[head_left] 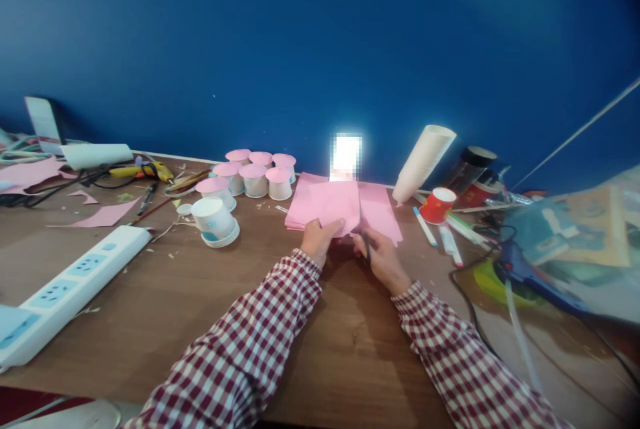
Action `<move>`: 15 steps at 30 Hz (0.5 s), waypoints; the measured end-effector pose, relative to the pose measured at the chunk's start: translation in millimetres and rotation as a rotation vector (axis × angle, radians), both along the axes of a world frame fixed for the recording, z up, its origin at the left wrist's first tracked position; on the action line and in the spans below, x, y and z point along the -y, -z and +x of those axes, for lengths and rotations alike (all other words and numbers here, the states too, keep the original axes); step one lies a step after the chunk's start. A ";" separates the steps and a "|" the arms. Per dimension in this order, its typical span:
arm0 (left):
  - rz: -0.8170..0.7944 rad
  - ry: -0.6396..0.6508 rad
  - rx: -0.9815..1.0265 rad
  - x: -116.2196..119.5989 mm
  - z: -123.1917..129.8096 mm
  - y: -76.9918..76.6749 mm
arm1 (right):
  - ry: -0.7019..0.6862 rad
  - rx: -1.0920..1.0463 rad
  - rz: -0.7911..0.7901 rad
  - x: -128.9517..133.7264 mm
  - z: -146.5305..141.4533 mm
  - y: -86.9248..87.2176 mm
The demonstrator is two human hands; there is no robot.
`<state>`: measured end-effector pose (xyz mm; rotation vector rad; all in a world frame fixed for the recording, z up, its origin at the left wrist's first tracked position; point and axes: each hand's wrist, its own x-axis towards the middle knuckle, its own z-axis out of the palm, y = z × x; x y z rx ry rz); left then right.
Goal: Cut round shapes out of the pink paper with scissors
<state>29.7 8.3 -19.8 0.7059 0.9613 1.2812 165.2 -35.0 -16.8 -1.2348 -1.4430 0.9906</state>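
My left hand (321, 241) pinches the lower edge of a pink paper sheet (336, 205), its thumb lying on top. My right hand (383, 257) is closed round dark-handled scissors (367, 243), whose blades meet the right side of that sheet. Behind and below lies a stack of pink paper (381, 212) on the brown table. Left of it stand several paper cups with pink paper discs on top (255, 174). Nearer to me, a white cup (213, 219) sits without a disc.
A power strip (75, 289) lies at left, near pink scraps (107, 213) and a yellow glue gun (150, 170). At right are a leaning stack of white cups (423, 165), a red cup (437, 205), markers (450, 245) and a blue glue gun (535, 282).
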 end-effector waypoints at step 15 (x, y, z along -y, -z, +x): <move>0.000 0.006 -0.011 -1.0 -1.0 2.1 | 0.006 -0.007 -0.006 0.0 -0.7 -0.9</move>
